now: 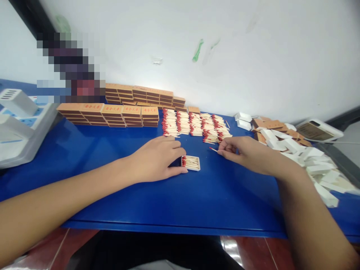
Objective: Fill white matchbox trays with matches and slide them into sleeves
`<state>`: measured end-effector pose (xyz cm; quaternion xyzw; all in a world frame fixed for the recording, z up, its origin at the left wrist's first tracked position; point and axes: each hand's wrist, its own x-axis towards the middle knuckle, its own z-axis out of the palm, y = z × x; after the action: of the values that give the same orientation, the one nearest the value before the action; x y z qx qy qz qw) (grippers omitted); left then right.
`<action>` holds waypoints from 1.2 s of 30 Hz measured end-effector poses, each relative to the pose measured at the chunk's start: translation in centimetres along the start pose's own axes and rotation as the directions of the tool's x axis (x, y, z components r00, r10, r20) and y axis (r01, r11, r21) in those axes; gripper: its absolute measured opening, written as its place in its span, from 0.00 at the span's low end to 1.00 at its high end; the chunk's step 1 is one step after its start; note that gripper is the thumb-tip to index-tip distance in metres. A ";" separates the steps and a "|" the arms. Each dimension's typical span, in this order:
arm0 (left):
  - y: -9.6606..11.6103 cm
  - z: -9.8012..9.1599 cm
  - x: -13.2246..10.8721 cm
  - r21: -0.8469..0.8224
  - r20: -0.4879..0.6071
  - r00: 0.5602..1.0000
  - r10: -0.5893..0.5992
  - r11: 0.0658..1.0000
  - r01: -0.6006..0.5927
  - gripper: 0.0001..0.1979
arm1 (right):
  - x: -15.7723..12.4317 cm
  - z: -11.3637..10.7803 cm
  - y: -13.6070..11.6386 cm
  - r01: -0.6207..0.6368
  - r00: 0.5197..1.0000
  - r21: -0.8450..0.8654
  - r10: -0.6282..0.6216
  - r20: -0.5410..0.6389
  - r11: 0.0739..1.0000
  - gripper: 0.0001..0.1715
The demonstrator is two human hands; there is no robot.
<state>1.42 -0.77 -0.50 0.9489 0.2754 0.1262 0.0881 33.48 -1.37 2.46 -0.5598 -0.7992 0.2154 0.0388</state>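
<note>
The left hand (161,159) comes in from the left, palm down and wrist nearly straight, fingers lightly bent. Its grip is clamped on the left end of a white matchbox tray (199,165), index finger at the far corner and thumb at the near one. The right hand (242,152) reaches in from the right with the wrist bent and the forearm angled steeply toward the near edge. Its grip is closed on a single match (213,149), pinched by thumb and fingertips, the red head pointing left.

One filled tray sits flat near the middle of the blue tabletop (230,198), its matches lying lengthwise with red heads to the left; they are too tightly packed to count. Just beyond the hands, loose matches (182,123) lie in five side-by-side columns. To the far left, the nearer stack of matchboxes (112,116) is five boxes wide; the farther stack (153,95) is partly hidden, so its total cannot be told. Right of the matches, two white trays (243,122) sit together. Farther right, brown sleeves (271,123) and jumbled empty trays (323,167) overlap too much to count.
</note>
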 end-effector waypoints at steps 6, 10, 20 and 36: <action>-0.1 0.3 0.0 0.014 -0.023 1.000 0.008 1.000 -0.008 0.20 | 0.0 1.2 -4.2 0.154 0.988 0.157 -0.155 -0.006 0.976 0.11; -0.2 0.4 -0.1 0.008 -0.030 0.999 0.016 1.000 -0.016 0.20 | 0.4 2.8 -5.9 0.213 0.977 0.130 -0.215 0.000 0.968 0.05; -0.2 0.3 -0.1 0.004 -0.025 1.000 0.020 1.000 -0.020 0.20 | 0.2 3.0 -6.0 0.277 0.960 0.051 -0.275 -0.046 0.959 0.04; -0.1 0.3 -0.1 0.013 -0.019 1.000 0.011 1.000 -0.010 0.20 | 0.8 0.8 -2.1 0.078 0.943 -0.149 -0.122 -0.310 0.986 0.13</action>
<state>1.37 -0.72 -0.81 0.9497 0.2720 0.1338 0.0787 31.07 -1.52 2.39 -0.5472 -0.8225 0.0656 0.1403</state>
